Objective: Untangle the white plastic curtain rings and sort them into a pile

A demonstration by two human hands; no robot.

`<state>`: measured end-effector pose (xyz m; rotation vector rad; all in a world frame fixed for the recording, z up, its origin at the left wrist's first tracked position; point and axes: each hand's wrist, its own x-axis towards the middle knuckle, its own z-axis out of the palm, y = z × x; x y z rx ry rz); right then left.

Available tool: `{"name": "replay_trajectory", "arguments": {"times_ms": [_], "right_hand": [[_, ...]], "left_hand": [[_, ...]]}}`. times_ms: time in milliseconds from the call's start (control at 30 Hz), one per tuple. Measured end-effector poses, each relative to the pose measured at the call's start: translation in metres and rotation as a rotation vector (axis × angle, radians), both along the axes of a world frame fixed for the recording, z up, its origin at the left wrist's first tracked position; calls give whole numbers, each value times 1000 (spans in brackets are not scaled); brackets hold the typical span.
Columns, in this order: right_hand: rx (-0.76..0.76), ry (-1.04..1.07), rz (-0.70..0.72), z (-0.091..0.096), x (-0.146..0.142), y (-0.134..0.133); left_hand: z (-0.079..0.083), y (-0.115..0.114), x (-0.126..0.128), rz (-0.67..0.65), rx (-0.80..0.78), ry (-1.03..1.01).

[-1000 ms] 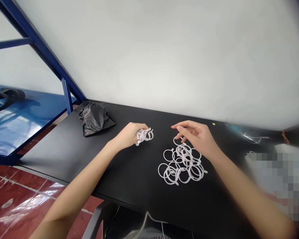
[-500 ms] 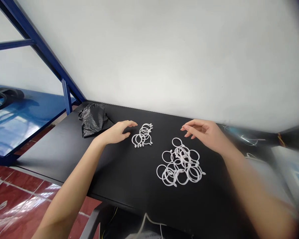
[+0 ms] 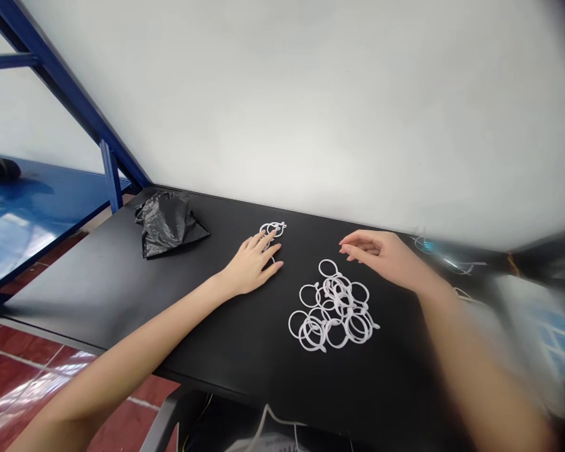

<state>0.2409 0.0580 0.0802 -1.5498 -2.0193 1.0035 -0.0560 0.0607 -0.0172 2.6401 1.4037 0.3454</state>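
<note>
My left hand (image 3: pixel 253 265) lies flat with fingers spread on a small cluster of white plastic rings (image 3: pixel 272 229) on the black table (image 3: pixel 216 326); most of that cluster is hidden under the palm. My right hand (image 3: pixel 385 256) hovers with loosely curled, parted fingers just behind a bigger pile of white rings (image 3: pixel 333 307). It holds nothing. The big pile lies between my two forearms, near the middle of the table.
A crumpled black plastic bag (image 3: pixel 166 221) lies at the table's back left. A blue metal frame (image 3: pixel 70 100) and blue shelf stand to the left, over red floor tiles. Thin clear wires or bands lie at the back right (image 3: pixel 445 257). A white wall rises behind the table.
My left hand let go of the bunch of rings onto the table, then came down flat over them. My right hand drew back from the big pile and stays open.
</note>
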Motion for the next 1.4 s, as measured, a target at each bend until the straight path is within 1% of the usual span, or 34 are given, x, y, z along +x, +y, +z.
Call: {"name": "replay_trajectory", "arguments": {"times_ms": [100, 200, 267, 300, 367, 400, 467, 533, 667, 767, 833, 900, 1000, 1100, 1200, 1333, 1400], "right_hand": [[-24, -76, 56, -3, -1, 1], [-62, -126, 161, -8, -1, 2], [-54, -153, 232, -10, 0, 2], [-42, -167, 260, -11, -1, 2], [-23, -206, 298, -11, -3, 0], [-23, -229, 305, -10, -4, -1], [-43, -267, 308, -9, -8, -4], [-66, -285, 318, -9, -11, -6], [-90, -312, 334, -6, -11, -8], [-126, -303, 323, -4, -8, -8], [-130, -288, 346, -4, -8, -9], [-101, -299, 369, -9, -11, -9], [-59, -324, 363, -18, -16, -9], [-78, -301, 347, -22, -19, -8], [-99, -276, 336, -19, -18, -8], [-127, -203, 336, -12, -14, -6], [-133, -150, 313, -10, -12, -5]], "left_hand": [[2, 11, -16, -16, -18, 15], [10, 9, -18, -30, 14, -43], [18, 0, -7, -86, 48, -132], [23, -7, 1, -146, 51, -187], [31, -22, 21, -291, -57, -271], [34, -30, 32, -325, -117, -288], [37, -44, 49, -338, -172, -296], [37, -54, 59, -365, -205, -282], [34, -63, 60, -439, -255, -260], [30, -62, 57, -442, -257, -250], [27, -59, 57, -443, -243, -240], [24, -54, 60, -447, -228, -220], [21, -47, 63, -450, -201, -187], [18, -42, 64, -452, -193, -215], [18, -41, 62, -427, -240, -382], [21, -41, 55, -286, -319, -679], [23, -39, 51, -256, -379, -792]]}}
